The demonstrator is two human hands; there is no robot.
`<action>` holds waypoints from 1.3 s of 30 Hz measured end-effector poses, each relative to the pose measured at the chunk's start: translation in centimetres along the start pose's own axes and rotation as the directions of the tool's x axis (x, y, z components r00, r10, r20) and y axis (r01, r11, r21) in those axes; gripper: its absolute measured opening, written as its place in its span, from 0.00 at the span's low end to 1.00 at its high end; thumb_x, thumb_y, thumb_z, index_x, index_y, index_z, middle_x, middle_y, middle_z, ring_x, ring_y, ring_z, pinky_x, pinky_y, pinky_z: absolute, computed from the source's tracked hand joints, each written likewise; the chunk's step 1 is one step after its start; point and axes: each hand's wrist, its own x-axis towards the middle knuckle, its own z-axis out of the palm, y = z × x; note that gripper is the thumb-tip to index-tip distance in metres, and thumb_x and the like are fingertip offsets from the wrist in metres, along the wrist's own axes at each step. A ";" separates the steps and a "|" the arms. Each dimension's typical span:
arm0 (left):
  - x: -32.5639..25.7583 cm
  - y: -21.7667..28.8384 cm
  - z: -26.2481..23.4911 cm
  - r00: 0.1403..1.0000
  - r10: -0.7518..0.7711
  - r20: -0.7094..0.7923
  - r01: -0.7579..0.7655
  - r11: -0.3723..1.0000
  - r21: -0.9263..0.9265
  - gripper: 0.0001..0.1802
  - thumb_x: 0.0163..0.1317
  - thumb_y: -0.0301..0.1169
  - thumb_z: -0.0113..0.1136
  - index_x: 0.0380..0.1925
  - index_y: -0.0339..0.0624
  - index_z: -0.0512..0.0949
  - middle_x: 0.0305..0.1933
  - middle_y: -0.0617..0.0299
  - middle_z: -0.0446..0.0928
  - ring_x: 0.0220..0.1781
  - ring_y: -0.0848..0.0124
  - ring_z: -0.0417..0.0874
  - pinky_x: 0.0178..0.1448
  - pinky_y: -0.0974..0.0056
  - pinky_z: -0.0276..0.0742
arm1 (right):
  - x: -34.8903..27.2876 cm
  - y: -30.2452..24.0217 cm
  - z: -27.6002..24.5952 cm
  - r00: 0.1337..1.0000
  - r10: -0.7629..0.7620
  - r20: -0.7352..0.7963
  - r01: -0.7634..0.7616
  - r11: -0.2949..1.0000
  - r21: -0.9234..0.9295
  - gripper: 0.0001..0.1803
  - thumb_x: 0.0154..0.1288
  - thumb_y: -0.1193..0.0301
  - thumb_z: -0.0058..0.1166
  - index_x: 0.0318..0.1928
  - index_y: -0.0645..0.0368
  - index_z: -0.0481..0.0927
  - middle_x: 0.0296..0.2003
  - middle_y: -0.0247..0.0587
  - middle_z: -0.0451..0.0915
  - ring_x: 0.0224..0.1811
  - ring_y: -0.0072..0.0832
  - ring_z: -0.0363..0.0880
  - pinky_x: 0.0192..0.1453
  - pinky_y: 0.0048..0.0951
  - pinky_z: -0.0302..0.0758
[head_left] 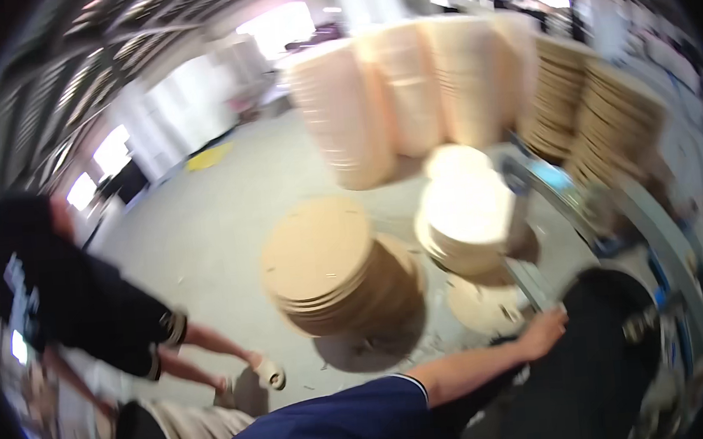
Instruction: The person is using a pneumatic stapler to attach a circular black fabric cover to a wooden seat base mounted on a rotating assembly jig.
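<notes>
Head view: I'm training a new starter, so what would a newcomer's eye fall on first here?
Probably the glaring pale stack right of centre, brightly lit, with the round tan stack to its left. Behind them, tall peach columns stand in a row. At lower right, the left hand reaches to the edge of a big black disc.

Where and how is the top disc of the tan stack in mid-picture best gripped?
Grip the top disc by its near rim, coming from the wearer's side, probably. It lies flat atop the tan stack, no handle shows, and that edge is unobstructed.
</notes>
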 end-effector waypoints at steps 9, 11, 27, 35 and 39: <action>-9.0 3.0 -13.9 0.822 -0.203 0.532 0.156 0.979 0.133 0.51 0.62 0.58 0.65 0.75 0.31 0.64 0.81 0.34 0.59 0.81 0.40 0.62 0.83 0.43 0.58 | 15.6 -7.8 10.4 0.843 -0.491 0.220 0.488 0.870 0.071 0.28 0.81 0.63 0.50 0.63 0.81 0.76 0.54 0.72 0.83 0.54 0.51 0.83 0.63 0.47 0.79; -12.1 2.1 -13.6 0.831 -0.235 0.504 0.151 0.968 0.202 0.61 0.56 0.53 0.70 0.82 0.39 0.50 0.87 0.40 0.46 0.86 0.40 0.50 0.84 0.38 0.54 | 17.0 -9.1 11.9 0.825 -0.512 0.241 0.500 0.859 0.113 0.28 0.81 0.63 0.50 0.63 0.81 0.75 0.54 0.72 0.83 0.54 0.51 0.82 0.63 0.47 0.78; -10.9 3.4 -13.1 0.865 -0.270 0.422 0.179 0.954 0.242 0.59 0.57 0.59 0.70 0.81 0.41 0.56 0.86 0.38 0.49 0.86 0.35 0.48 0.86 0.40 0.50 | 19.2 -12.0 13.8 0.868 -0.457 0.193 0.410 0.880 0.239 0.29 0.80 0.62 0.52 0.64 0.81 0.74 0.57 0.71 0.80 0.56 0.51 0.81 0.65 0.47 0.77; -10.6 3.6 -13.1 0.866 -0.270 0.421 0.164 0.948 0.272 0.59 0.55 0.57 0.71 0.80 0.38 0.57 0.85 0.37 0.51 0.85 0.33 0.51 0.85 0.39 0.52 | 18.2 -9.9 11.6 0.930 -0.340 0.140 0.296 0.918 0.264 0.30 0.79 0.61 0.53 0.65 0.81 0.73 0.58 0.70 0.79 0.57 0.51 0.80 0.65 0.47 0.76; -11.1 3.3 -12.8 0.890 -0.234 0.391 0.128 0.952 0.278 0.58 0.55 0.57 0.71 0.80 0.40 0.58 0.85 0.38 0.52 0.85 0.34 0.51 0.84 0.39 0.54 | 17.8 -9.1 11.0 0.950 -0.286 0.127 0.242 0.929 0.280 0.31 0.79 0.61 0.53 0.65 0.81 0.73 0.59 0.70 0.79 0.57 0.51 0.80 0.66 0.47 0.76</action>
